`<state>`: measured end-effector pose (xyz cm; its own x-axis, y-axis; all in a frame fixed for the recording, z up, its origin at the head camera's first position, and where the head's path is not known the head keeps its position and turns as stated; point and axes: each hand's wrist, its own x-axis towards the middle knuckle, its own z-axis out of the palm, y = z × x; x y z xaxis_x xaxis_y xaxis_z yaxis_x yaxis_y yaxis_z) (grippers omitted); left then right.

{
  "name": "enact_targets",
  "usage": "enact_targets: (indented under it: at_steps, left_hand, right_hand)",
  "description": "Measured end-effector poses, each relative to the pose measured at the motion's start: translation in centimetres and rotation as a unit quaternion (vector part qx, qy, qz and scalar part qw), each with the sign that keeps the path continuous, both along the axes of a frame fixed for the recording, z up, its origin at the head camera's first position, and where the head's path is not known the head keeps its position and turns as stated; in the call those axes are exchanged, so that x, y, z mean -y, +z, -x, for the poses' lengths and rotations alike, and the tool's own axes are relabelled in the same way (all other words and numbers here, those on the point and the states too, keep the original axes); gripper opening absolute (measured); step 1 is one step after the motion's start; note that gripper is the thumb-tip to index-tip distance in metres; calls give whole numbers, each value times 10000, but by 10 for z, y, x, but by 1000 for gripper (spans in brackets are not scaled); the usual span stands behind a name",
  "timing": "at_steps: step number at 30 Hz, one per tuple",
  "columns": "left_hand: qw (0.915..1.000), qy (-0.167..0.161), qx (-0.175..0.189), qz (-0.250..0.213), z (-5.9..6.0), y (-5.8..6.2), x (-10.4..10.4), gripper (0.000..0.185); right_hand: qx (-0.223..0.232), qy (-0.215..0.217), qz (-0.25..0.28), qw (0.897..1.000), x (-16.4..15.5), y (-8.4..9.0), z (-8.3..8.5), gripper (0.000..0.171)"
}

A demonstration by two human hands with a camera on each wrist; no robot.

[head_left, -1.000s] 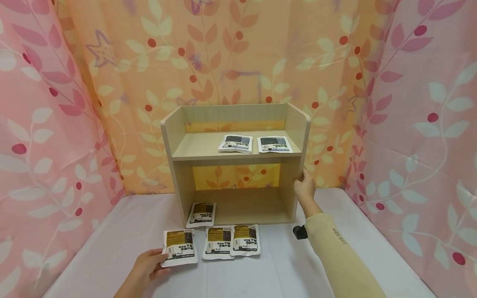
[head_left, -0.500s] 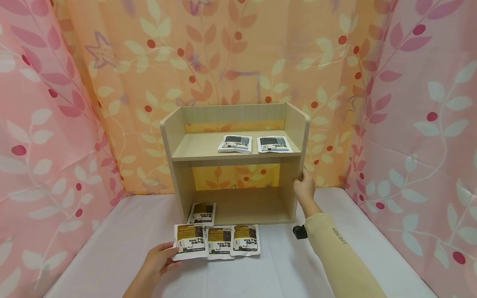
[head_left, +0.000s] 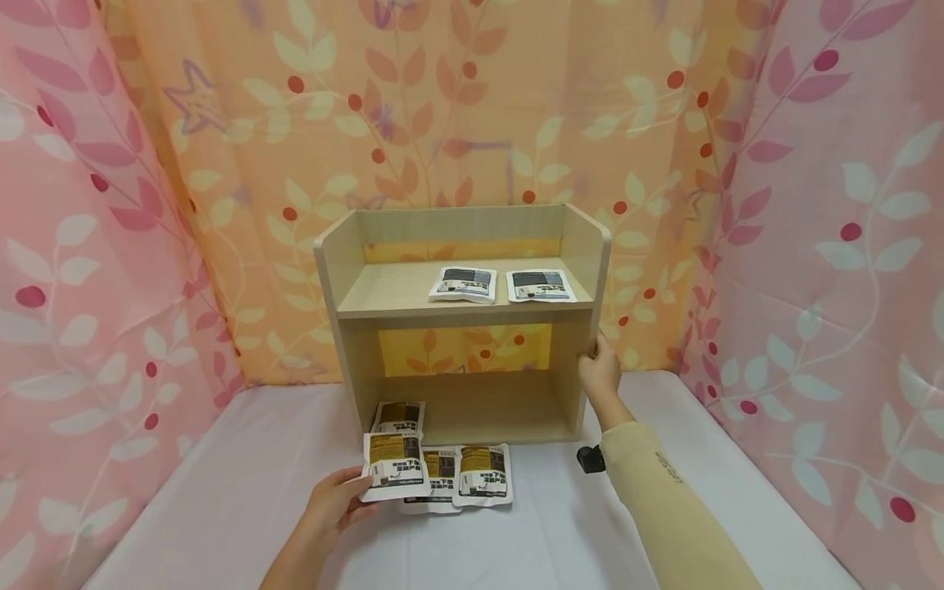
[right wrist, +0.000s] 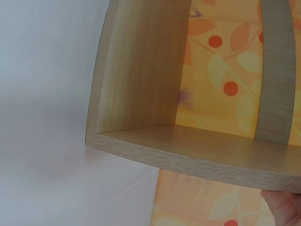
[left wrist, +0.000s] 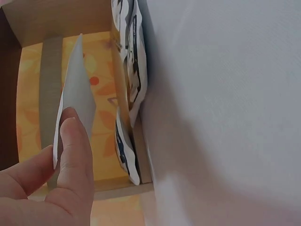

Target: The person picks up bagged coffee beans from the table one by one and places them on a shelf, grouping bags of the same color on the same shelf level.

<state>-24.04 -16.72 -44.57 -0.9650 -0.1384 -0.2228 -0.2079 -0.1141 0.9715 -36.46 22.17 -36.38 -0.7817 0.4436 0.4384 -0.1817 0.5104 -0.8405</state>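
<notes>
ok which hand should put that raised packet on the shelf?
Probably the left hand: it already pinches the packet just in front of the shelf. The right hand grips the shelf's side panel.

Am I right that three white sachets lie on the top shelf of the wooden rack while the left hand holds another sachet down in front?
Not quite: the top shelf of the light wooden rack carries two white sachets, not three, as the head view shows. The rest stands: the left hand holds a white and yellow sachet in front.
</notes>
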Motion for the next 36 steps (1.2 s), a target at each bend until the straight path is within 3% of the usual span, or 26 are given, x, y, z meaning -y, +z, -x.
enact_targets:
  at_steps: [16,24,36]
  left_hand:
    - [9997,-175,-129,-131,10,-1,-22,39]
    - [9989,-255,-207,-325,17,-4,-32,38]
    - [9983,-286,-77,-507,34,-7,-45,46]
  right_hand:
    - [-9,87,84,9999,1,1,-2,25]
    - [-27,57,54,10000,1,1,-1,9]
    - [-87,-43,16,10000,1,0,-1,6]
